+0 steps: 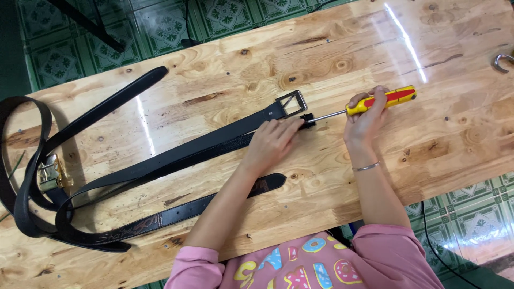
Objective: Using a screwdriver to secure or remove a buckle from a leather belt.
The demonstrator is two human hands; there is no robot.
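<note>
My left hand (274, 142) presses flat on the end of a black leather belt (176, 155), fingertips at a small black clasp piece (307, 120). My right hand (367, 115) grips a screwdriver with a yellow and red handle (385, 99); its metal shaft points left into the black clasp piece. Just above the clasp lies a rectangular silver buckle (292, 101) on another belt end.
Several black belts coil at the left of the wooden table (342, 48), one with a brass buckle (51, 174). A belt tip (270, 183) lies near my left forearm. A metal hook (503, 61) sits at the far right edge. Green patterned floor tiles surround the table.
</note>
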